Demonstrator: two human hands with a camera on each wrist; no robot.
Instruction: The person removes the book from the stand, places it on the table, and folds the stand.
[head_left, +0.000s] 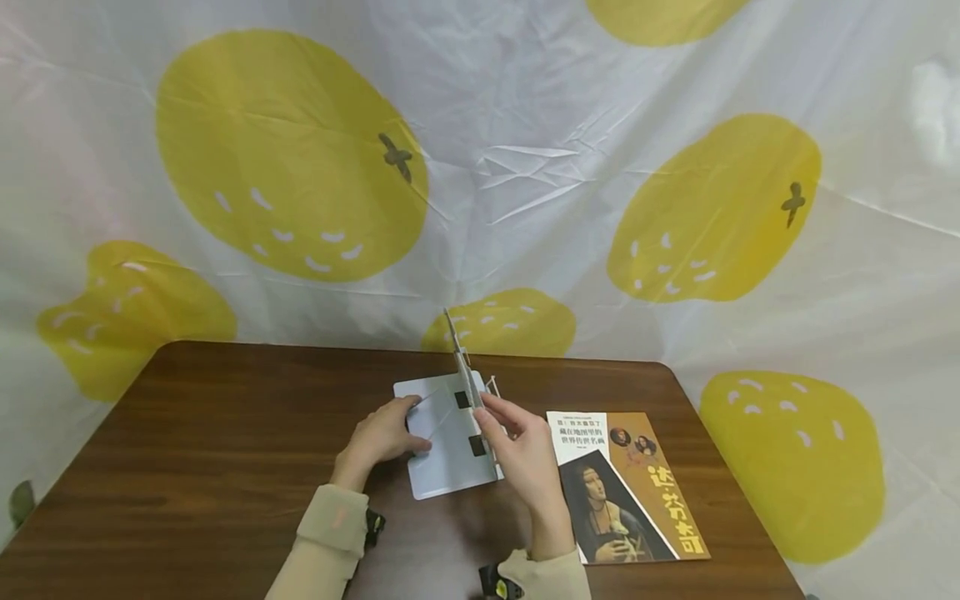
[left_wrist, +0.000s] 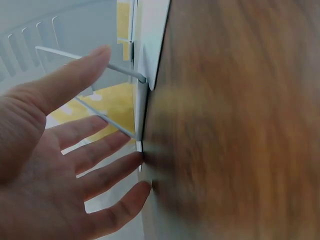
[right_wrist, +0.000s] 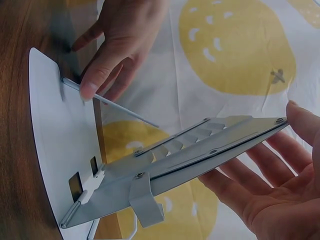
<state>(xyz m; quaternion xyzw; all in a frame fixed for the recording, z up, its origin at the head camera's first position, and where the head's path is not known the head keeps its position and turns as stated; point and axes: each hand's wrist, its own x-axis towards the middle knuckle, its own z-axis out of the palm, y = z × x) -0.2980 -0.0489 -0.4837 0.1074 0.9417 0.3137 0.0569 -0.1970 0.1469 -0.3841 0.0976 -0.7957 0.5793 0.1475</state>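
A white metal book stand (head_left: 442, 471) lies with its flat base on the table, its hinged back panel (right_wrist: 235, 140) raised. The panel has a row of slots and a small bent clip (right_wrist: 145, 200). My right hand (head_left: 528, 454) holds the panel's free edge between thumb and fingers. Over the base, my left hand (head_left: 381, 435) has its fingers spread and fairly straight. Its thumb touches one arm of a wire support (left_wrist: 122, 72) that rises from the base, and the fingertips are at the wire's other arm.
To the right of the stand, a booklet (head_left: 615, 500) with a portrait on its cover lies on the dark wooden table (head_left: 225, 450). Behind the table's far edge hangs a white cloth (head_left: 517, 192) with yellow fruit prints.
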